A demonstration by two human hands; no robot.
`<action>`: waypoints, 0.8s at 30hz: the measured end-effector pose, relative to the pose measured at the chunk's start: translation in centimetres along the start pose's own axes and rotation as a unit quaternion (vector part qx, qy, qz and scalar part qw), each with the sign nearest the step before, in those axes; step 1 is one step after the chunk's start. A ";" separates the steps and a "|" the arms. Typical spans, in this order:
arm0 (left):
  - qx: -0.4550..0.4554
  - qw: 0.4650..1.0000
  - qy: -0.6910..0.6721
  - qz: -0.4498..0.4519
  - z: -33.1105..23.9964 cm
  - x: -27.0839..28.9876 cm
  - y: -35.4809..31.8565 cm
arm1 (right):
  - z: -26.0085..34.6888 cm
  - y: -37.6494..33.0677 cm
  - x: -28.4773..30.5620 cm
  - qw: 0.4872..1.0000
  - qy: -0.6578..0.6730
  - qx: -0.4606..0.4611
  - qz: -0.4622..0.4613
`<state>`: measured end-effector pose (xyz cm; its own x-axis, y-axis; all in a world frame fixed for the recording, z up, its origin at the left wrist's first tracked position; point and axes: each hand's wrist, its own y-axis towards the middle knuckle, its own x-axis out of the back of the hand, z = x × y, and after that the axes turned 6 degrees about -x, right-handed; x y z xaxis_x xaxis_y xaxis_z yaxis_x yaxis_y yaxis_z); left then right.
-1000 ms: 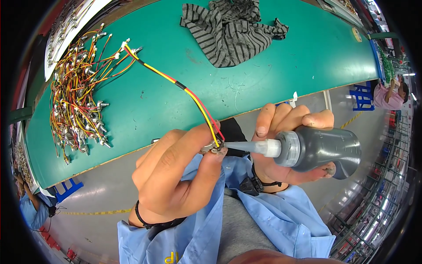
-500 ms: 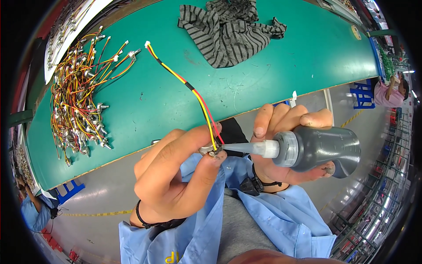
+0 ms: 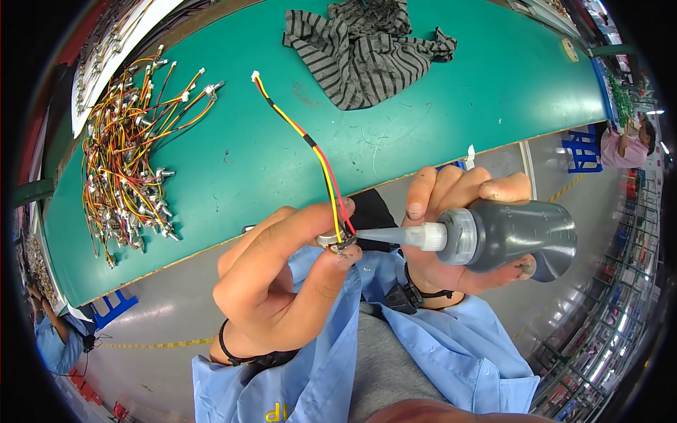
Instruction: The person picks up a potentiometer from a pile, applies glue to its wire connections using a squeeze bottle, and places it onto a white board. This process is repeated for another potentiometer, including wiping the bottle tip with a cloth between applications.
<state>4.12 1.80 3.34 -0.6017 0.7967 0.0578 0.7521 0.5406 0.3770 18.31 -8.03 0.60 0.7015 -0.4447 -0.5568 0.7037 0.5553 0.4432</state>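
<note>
Between thumb and fingertips, my left hand pinches a small metal potentiometer. Its red, yellow and black wire lead rises from it over the table and ends in a white connector plug. My right hand is wrapped round a squeeze bottle filled with dark grey liquid, held on its side. The bottle's clear tapered nozzle points left, its tip at the wire end of the potentiometer. Whether any liquid is coming out is too small to tell.
A heap of wired potentiometers lies on the left of the green table. A striped grey cloth is crumpled at the far side. Blue stools stand beyond the table, and other people sit at far left and far right.
The wire lead's free end has swung slightly to the right. The potentiometer has turned a little in my left fingers; my right hand and the bottle have barely shifted.
</note>
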 end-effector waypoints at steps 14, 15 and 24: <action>0.099 0.977 -0.183 -0.039 -0.9 0.8 1.3 | -0.9 1.6 0.0 0.982 0.073 0.062 -0.164; 0.066 0.992 -0.106 -0.024 -0.9 1.3 1.9 | -0.6 1.9 -0.3 0.962 0.098 0.034 -0.253; -0.129 0.892 0.417 0.117 -1.4 11.7 14.3 | -1.2 2.6 1.4 0.950 0.142 -0.083 -0.265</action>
<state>7.44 18.47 10.68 -0.5080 0.3434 0.7900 0.8612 0.2203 0.4581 21.00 -6.41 0.09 0.1779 -0.4990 -0.8482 0.9064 0.4186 -0.0562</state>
